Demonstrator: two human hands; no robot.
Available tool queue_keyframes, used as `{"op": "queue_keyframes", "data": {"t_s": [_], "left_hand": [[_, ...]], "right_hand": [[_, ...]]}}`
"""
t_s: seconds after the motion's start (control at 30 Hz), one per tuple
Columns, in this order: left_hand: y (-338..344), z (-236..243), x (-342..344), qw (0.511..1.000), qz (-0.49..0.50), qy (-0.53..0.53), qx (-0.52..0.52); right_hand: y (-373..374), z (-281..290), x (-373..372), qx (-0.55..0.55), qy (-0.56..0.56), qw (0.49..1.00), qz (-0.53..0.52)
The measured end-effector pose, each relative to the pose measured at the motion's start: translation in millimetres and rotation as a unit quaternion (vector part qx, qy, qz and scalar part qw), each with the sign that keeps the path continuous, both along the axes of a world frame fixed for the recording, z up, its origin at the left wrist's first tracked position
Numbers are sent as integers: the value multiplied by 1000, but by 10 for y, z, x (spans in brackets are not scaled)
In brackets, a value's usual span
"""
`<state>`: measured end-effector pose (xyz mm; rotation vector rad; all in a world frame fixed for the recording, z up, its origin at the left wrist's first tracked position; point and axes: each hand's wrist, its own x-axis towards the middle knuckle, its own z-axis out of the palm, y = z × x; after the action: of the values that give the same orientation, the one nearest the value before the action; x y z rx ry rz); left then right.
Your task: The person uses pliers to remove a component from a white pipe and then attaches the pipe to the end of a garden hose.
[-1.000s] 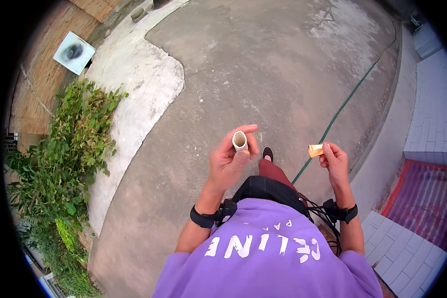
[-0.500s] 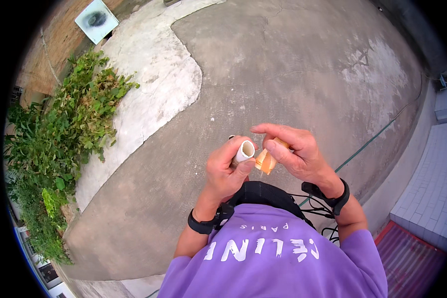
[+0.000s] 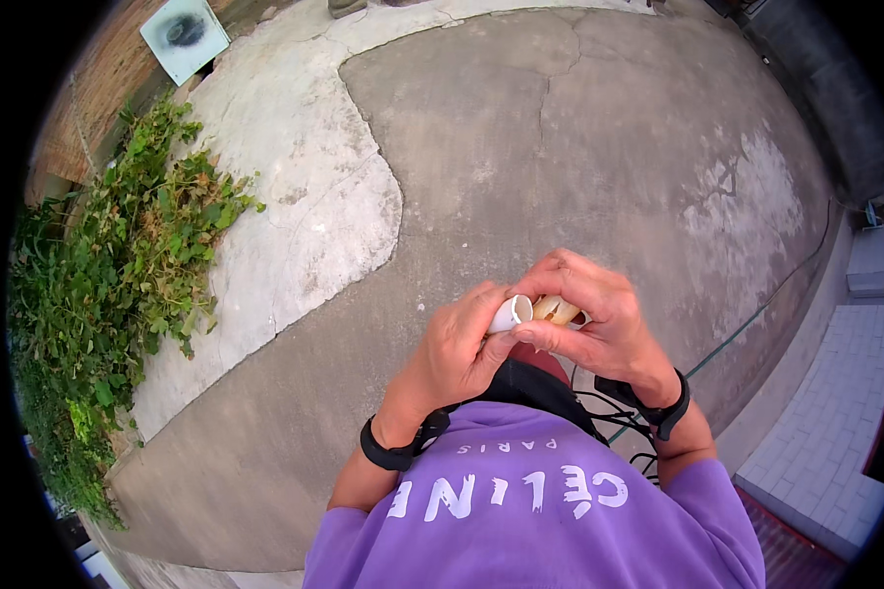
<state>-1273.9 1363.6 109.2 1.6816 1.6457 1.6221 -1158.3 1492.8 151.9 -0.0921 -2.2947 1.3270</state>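
Fingers and thumb of my left hand (image 3: 450, 344) are wrapped round a short white tube (image 3: 504, 317). Its round open end faces right, and the rest of it is hidden in the grip. Beside that opening, my right hand (image 3: 599, 312) grips a small cream-and-orange piece (image 3: 556, 310) with darker brown patches; its exact kind I cannot make out. Fingertips of the right hand reach over to the rim of the tube, so the two hands meet in front of my waist. Whether the piece touches the tube is unclear.
Grey concrete ground (image 3: 462, 196) with a pale strip lies ahead. Leafy plants (image 3: 138, 265) grow on the left, near a white square panel (image 3: 184, 39). A green hose (image 3: 746, 329) and a white tiled surface (image 3: 805, 383) are on the right. Black cables (image 3: 614, 417) hang by my waist.
My right hand has come left and down against my left hand, bringing the cream-and-orange piece beside the tube. The tube has tilted so that its opening faces right.
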Motion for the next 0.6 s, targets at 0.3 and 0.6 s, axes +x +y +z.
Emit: {"op": "queue_keyframes", "data": {"t_s": [0.3,0.6], "left_hand": [[1503,4,-1073,994,86,55,40],[2849,128,-2316,976,180,-123,-29]], "right_hand": [[1532,-76,-1207,-21,72,995,65],[2982,-100,-2701,-98,28,994,31]]}}
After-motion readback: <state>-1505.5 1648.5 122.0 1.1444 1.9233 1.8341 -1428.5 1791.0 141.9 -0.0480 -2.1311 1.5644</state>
